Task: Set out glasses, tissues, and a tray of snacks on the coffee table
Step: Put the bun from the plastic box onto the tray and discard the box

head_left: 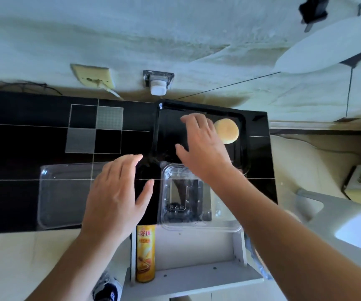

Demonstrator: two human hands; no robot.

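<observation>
Glossy black tray [199, 105]; clear plastic container [183, 198].

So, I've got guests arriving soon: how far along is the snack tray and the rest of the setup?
Early on. Done: one round pastry lies on the black tray. In hand: the right hand is over the tray beside it, fingers spread, holding nothing visible; the left hand hovers empty. The clear clamshell box stands open and the chip can waits on the shelf below. Left: no glasses or tissues in view.
</observation>
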